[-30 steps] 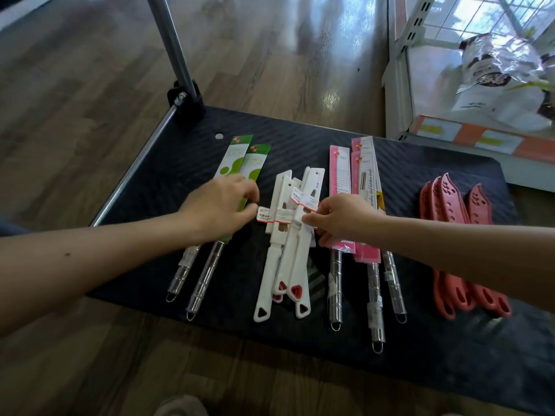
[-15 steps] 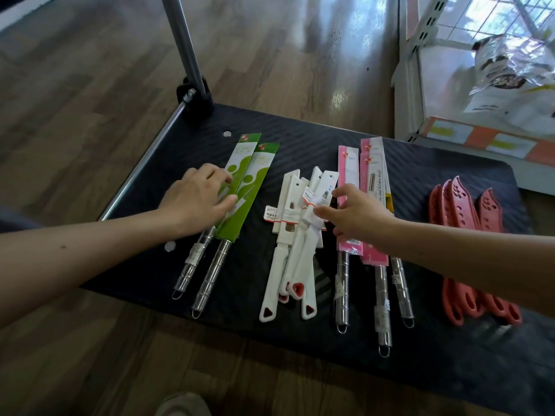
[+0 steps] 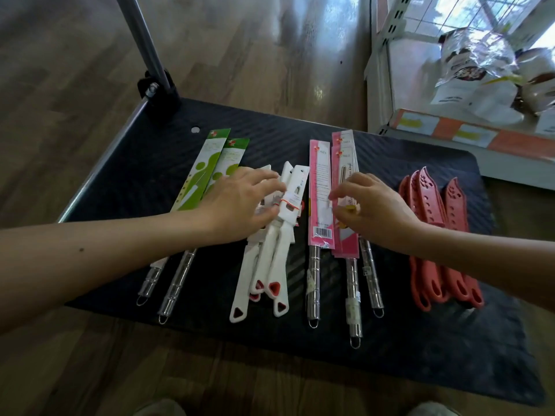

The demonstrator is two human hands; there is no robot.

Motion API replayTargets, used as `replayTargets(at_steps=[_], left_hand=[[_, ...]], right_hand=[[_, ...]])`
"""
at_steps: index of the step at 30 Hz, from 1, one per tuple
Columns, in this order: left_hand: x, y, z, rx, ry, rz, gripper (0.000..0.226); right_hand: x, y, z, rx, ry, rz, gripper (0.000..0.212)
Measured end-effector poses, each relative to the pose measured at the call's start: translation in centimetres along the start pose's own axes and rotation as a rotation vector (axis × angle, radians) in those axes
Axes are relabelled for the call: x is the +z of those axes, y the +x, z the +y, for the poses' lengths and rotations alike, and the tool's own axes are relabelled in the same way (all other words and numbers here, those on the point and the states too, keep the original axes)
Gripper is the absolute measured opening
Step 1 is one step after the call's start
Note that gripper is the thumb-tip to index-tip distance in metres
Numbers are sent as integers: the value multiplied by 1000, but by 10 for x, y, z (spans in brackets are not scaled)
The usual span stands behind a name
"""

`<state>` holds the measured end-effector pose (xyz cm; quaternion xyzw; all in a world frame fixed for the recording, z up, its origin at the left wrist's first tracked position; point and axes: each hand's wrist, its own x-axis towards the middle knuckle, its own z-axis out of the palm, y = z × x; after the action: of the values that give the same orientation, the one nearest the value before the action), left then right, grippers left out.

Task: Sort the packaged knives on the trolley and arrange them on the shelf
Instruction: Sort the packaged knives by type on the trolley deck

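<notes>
the packaged knives lie in four groups on the black trolley [image 3: 420,340]: green packs [image 3: 210,166] far left, white knives [image 3: 279,265], pink packs [image 3: 319,190], and red knives [image 3: 426,199] on the right. the shelf [image 3: 414,79] stands at the far right. the left hand [image 3: 237,202] lies with stretched fingers over the white knives. the right hand [image 3: 378,211] is curled over the pink packs; i cannot tell if it really pinches one. the packs look light, thin and stiff, and probably slide easily, so it seems better to hold a group around its middle.
</notes>
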<state>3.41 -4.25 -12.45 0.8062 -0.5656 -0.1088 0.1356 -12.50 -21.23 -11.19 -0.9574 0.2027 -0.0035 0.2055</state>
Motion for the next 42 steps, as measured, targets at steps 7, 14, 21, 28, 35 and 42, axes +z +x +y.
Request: replayTargets(at_steps=[7, 14, 21, 28, 35, 42], left_hand=[[3, 4, 4, -63, 64, -40, 51], [3, -1, -5, -245, 421, -280, 57], [-3, 5, -12, -199, 407, -322, 33], [-8, 2, -18, -201, 349, -265, 48], [-6, 0, -20, -196, 346, -258, 50], [-6, 0, -21, -186, 338, -246, 49]], right_hand=[[5, 9, -6, -174, -134, -73, 26], [7, 13, -7, -148, -137, -128, 31], [16, 12, -8, -183, -171, -158, 34], [19, 16, -15, -229, -253, -184, 45], [22, 17, -20, -208, -197, -224, 53], [27, 18, -29, -237, -210, -220, 56]])
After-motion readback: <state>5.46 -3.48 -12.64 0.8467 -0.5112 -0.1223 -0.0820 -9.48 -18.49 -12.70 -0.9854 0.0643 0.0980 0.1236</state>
